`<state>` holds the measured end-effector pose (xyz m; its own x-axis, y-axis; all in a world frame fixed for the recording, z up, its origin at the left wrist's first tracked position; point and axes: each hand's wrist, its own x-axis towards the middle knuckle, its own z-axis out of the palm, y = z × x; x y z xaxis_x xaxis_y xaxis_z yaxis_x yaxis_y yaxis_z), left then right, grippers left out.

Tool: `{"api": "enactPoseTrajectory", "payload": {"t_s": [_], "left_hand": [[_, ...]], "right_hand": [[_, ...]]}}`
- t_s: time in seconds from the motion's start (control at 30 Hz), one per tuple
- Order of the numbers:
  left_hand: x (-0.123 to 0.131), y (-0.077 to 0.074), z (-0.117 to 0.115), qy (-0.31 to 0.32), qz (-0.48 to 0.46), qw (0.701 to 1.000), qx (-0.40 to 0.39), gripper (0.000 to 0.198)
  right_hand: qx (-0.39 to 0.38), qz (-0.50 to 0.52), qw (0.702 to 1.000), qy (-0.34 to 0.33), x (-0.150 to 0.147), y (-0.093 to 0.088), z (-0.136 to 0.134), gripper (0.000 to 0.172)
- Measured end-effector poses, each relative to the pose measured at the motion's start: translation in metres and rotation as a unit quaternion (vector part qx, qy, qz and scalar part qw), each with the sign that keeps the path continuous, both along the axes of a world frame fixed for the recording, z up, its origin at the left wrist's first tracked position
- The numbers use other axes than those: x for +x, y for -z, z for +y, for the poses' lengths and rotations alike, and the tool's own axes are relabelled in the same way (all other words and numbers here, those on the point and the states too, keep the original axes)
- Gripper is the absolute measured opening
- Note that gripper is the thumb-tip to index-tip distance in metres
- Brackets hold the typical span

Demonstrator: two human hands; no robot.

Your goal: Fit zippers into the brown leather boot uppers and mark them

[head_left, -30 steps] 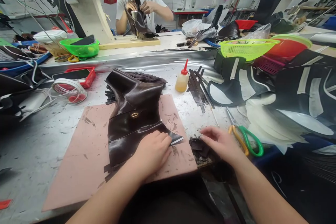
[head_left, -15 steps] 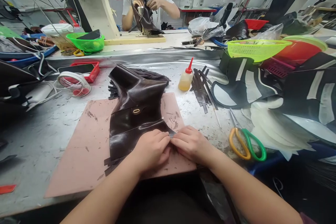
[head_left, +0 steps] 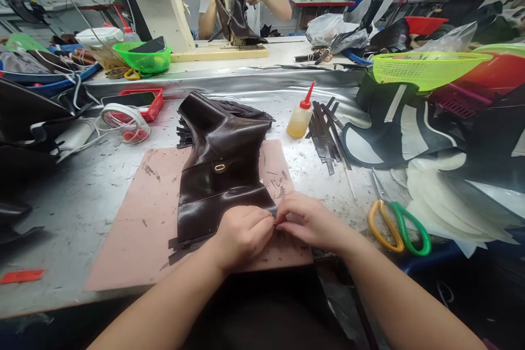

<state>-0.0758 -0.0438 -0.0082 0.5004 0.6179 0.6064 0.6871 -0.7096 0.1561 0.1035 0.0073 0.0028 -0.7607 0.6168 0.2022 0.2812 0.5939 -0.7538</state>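
A dark brown leather boot upper (head_left: 221, 167) with a small gold buckle (head_left: 220, 167) lies on a pink board (head_left: 131, 219). At its near right corner my left hand (head_left: 246, 232) is closed, fingers pinching the leather edge. Right beside it, thumb and forefinger together, my right hand (head_left: 307, 221) grips the same corner. The fingertips of both hands almost touch, and the bit of edge between them is mostly hidden. More dark leather pieces (head_left: 241, 109) are stacked beneath the far end of the upper, and strip-like ends (head_left: 176, 251) stick out at its near left.
A glue bottle (head_left: 299, 117) with a red tip stands near dark leather strips (head_left: 326, 134). Scissors (head_left: 394, 224) lie at right beside white sheets (head_left: 447, 202). A red tray (head_left: 153, 106) and coiled cable (head_left: 123, 123) are at left. Across the bench, a person works at a sewing machine (head_left: 233, 5).
The view has shifted, so the scene sits a little further right. My right hand's fingers have drawn into a raised pinch at the leather corner; my left hand stays beside it.
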Motion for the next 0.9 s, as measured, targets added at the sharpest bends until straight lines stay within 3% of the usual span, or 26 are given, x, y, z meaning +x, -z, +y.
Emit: {"api": "enactPoseTrajectory", "payload": {"t_s": [0.17, 0.53, 0.6, 0.73, 0.8, 0.9], "left_hand": [[-0.002, -0.002, 0.0, 0.024, -0.011, 1.0, 0.013, 0.013], [-0.003, -0.001, 0.0, 0.033, -0.025, 0.999, -0.011, 0.01], [-0.003, -0.002, -0.001, 0.032, -0.027, 0.999, -0.004, 0.009], [-0.001, -0.007, -0.017, 0.045, 0.003, 0.998, -0.033, 0.014], [0.0, -0.01, -0.032, 0.068, 0.035, 0.994, -0.083, 0.017], [-0.008, -0.018, -0.053, 0.111, 0.052, 0.979, -0.164, 0.022]], "right_hand": [[0.024, -0.044, 0.999, -0.012, -0.003, -0.008, -0.004, 0.02], [0.021, 0.065, 0.997, 0.027, -0.003, 0.007, -0.013, 0.016], [-0.018, 0.101, 0.994, 0.033, 0.003, 0.009, -0.017, 0.014], [-0.211, 0.157, 0.965, 0.012, 0.038, 0.0, -0.03, 0.006], [-0.278, 0.101, 0.954, -0.054, 0.058, -0.011, -0.037, 0.007], [-0.296, -0.003, 0.947, -0.126, 0.07, -0.023, -0.04, 0.027]]}}
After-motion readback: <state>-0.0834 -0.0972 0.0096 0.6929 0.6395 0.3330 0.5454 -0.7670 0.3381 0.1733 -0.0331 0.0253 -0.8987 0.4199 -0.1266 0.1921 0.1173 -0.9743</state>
